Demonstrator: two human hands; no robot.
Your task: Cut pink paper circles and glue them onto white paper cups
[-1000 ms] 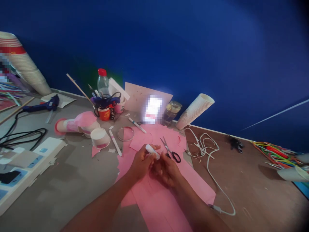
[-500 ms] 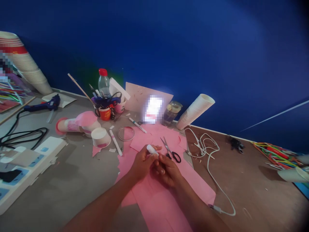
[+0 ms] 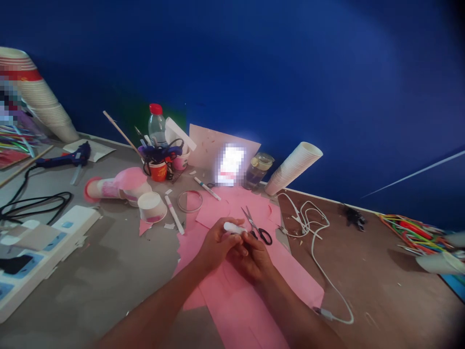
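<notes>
Between my two hands is a small white roll [image 3: 233, 227], perhaps of paper; its exact kind I cannot make out. My left hand [image 3: 217, 244] is closed on its left end, with the thumb laid along it. The fingers of my right hand [image 3: 254, 257] are closed at its other end, partly hidden behind the left ones. Both hands are above the pink paper sheets [image 3: 247, 305]. Just beyond my right hand, a pair of scissors [image 3: 258, 228] with black handles lies with its blades slightly apart.
On the left are a paper cup [image 3: 151, 207], a white marker [image 3: 175, 214], a glue gun [image 3: 69, 157] and a power strip [image 3: 47, 247]. A lit, blurred screen [image 3: 231, 164] stands behind the paper. To the right are a cup stack [image 3: 295, 167] and a white cable [image 3: 319, 261].
The white roll has turned from a slant to lie nearly level between my hands. My fingers have shifted slightly around it. Everything else stays in place.
</notes>
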